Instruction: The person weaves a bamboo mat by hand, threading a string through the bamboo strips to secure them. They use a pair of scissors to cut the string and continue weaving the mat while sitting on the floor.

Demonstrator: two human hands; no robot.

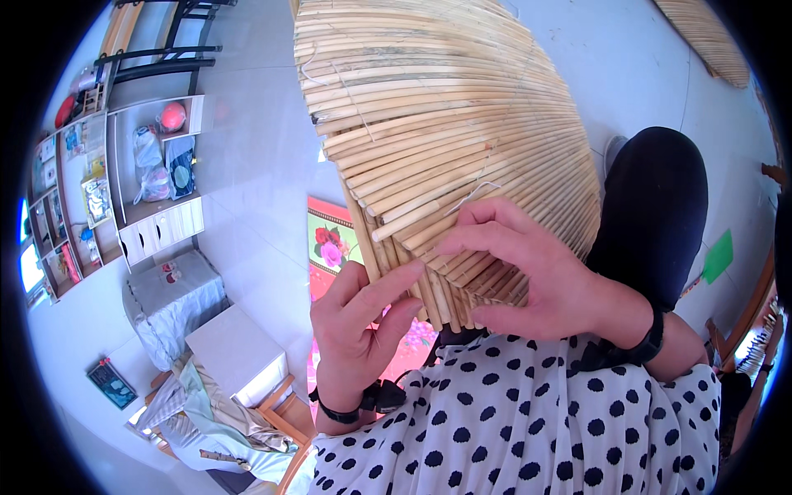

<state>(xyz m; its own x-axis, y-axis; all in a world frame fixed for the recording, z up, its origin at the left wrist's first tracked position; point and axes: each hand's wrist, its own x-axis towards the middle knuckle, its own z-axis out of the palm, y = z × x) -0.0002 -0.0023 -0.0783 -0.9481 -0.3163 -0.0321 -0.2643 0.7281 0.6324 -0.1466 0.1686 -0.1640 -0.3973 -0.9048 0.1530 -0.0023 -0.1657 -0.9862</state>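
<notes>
A mat of pale yellow reeds (445, 107), laid side by side, slopes away from my lap. At its near corner, short reed ends (439, 299) run crosswise to the others. My left hand (359, 322) is at that corner's left edge, index finger and thumb closed on the reed ends. A thin thread seems to hang by its palm. My right hand (536, 276) grips the corner from the right, its fingers curled over the reeds and its thumb by the near edge. Loose pale string (474, 196) lies on the mat just beyond the right fingers.
Under the mat's left side shows a red cloth with flowers (330, 247). Shelves (161, 165) with bags and a red ball stand at the left, near a covered box (177, 301) and a white-topped cabinet (235, 351). Another reed mat (709, 37) lies at the far right.
</notes>
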